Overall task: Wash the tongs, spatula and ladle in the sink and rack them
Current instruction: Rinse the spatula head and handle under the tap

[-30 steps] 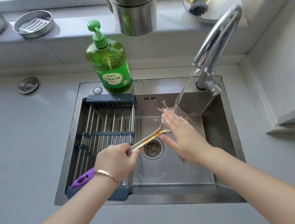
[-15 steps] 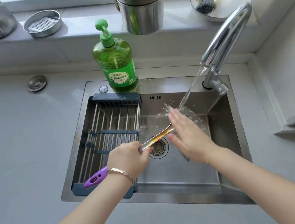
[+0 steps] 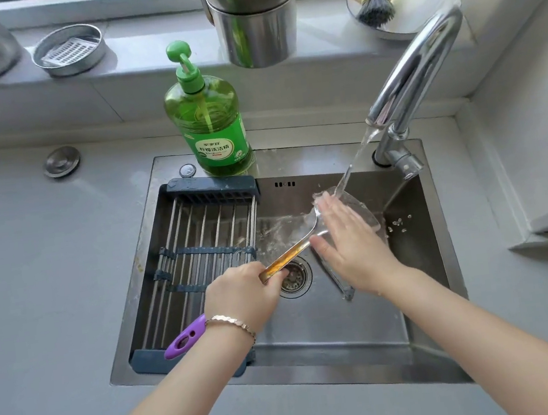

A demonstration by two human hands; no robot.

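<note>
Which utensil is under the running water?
The purple-handled utensil in the left hand, right hand on its head; the tongs lie on the sink floor.

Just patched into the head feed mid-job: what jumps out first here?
Water runs from the tap at the back right of the sink, splashing over the head of a purple-handled metal utensil. The left hand grips its shaft; the right hand lies flat on the wet head. A bright green dish soap bottle stands on the back rim, by the dark drying rack spanning the basin's left half.
</note>
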